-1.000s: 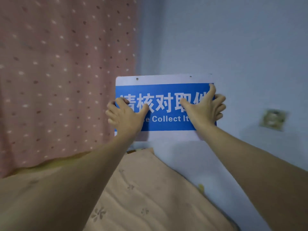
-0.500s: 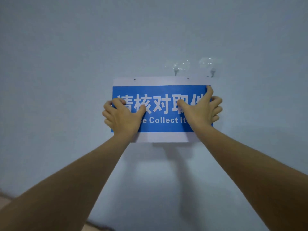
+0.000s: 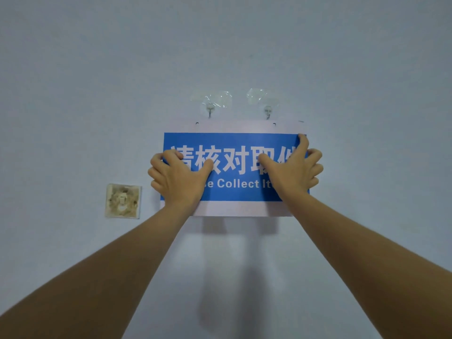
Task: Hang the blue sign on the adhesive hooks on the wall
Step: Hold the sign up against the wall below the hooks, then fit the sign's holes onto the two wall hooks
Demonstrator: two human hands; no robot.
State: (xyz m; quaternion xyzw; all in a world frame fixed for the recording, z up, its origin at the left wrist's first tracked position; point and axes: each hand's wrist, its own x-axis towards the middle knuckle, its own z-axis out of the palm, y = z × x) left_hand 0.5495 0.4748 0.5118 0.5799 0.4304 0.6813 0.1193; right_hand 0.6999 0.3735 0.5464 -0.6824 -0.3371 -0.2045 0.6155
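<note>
The blue sign (image 3: 234, 143) with white lettering and white margins is held flat against the pale wall. My left hand (image 3: 178, 178) grips its left edge and my right hand (image 3: 292, 172) grips its right edge. Two clear adhesive hooks, the left hook (image 3: 210, 110) and the right hook (image 3: 267, 111), are stuck to the wall just above the sign's top edge. Two small holes in the sign's top margin sit a little below the hook tips, the left hole slightly left of its hook, the right hole slightly right of its hook. My hands hide part of the lettering.
A square, stained wall plate (image 3: 123, 201) is fixed to the wall left of the sign's lower corner. The pale blue wall (image 3: 97, 69) fills the view otherwise.
The view has turned from the curtain and bedding to the bare wall. The sign has moved right and up under the two hooks, still held by both hands.
</note>
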